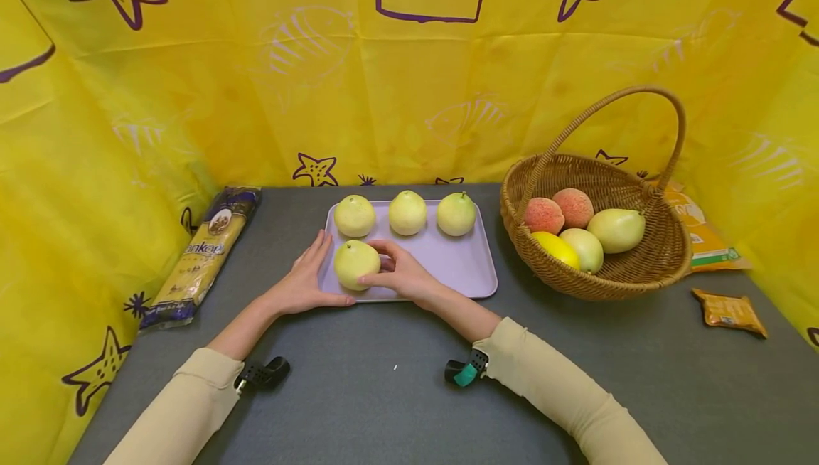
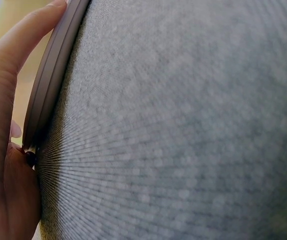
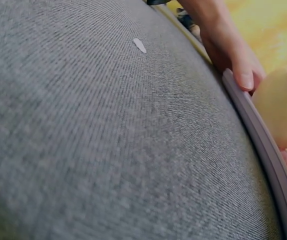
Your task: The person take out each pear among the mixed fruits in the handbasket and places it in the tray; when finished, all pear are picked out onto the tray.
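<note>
My right hand point(image 1: 409, 276) holds a round yellow-green pear point(image 1: 355, 264) between thumb and fingers, at the front left of a lilac tray point(image 1: 441, 266). In the right wrist view this pear point(image 3: 278, 107) shows just behind the tray's rim point(image 3: 263, 135). My left hand point(image 1: 307, 276) lies at the tray's front left corner, fingers extended along the left edge and thumb at the front rim. The left wrist view shows that thumb point(image 2: 18, 40) touching the rim point(image 2: 53, 75). A left pear point(image 1: 355, 215), a middle pear point(image 1: 407, 212) and a right pear point(image 1: 456, 214) sit along the tray's back.
A wicker basket point(image 1: 601, 284) with a tall handle stands to the right, holding peaches point(image 1: 574, 207), a yellow fruit point(image 1: 555, 249) and pale green fruits point(image 1: 617, 230). A pasta packet point(image 1: 201, 255) lies at left. An orange bag point(image 1: 704, 234) and small orange packet point(image 1: 729, 313) lie at far right.
</note>
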The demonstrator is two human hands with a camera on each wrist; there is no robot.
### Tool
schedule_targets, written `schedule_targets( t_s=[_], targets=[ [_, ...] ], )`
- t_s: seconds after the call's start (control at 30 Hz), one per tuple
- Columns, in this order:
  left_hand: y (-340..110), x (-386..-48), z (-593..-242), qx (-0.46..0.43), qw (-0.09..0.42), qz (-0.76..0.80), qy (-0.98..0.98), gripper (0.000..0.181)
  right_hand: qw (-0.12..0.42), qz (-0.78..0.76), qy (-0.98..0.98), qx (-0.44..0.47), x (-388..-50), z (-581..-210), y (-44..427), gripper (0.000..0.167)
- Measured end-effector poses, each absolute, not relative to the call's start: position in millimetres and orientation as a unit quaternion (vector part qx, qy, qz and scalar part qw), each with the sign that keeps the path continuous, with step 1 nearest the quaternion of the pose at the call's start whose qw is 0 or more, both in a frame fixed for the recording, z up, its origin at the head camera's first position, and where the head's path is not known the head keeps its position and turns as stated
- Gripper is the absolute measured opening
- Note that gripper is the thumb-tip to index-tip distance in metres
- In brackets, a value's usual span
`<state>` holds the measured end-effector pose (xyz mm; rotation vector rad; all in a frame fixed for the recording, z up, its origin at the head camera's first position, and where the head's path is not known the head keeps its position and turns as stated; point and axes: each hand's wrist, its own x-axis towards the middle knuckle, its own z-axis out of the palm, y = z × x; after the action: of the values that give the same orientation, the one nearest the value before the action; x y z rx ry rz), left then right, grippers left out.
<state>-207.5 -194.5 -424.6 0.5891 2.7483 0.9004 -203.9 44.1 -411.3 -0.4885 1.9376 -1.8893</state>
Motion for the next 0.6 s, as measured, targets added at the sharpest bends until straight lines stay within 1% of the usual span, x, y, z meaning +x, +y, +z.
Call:
schedule_targets(
  t_s=[0.2, 0.6],
  targets=[
    [-194.7, -206.6, -422.7, 0.204, 0.089, 0.306, 0.926, 0.13, 0.186, -0.659, 0.704, -0.188, -203.6, -413.3, 40.3, 0.065],
    [-195.0, -208.4, -424.4, 0.206, 0.096, 0.31, 0.923, 0.129, 0.165, -0.647, 0.718, -0.199, -203.7, -418.5, 34.8, 0.065]
  ],
)
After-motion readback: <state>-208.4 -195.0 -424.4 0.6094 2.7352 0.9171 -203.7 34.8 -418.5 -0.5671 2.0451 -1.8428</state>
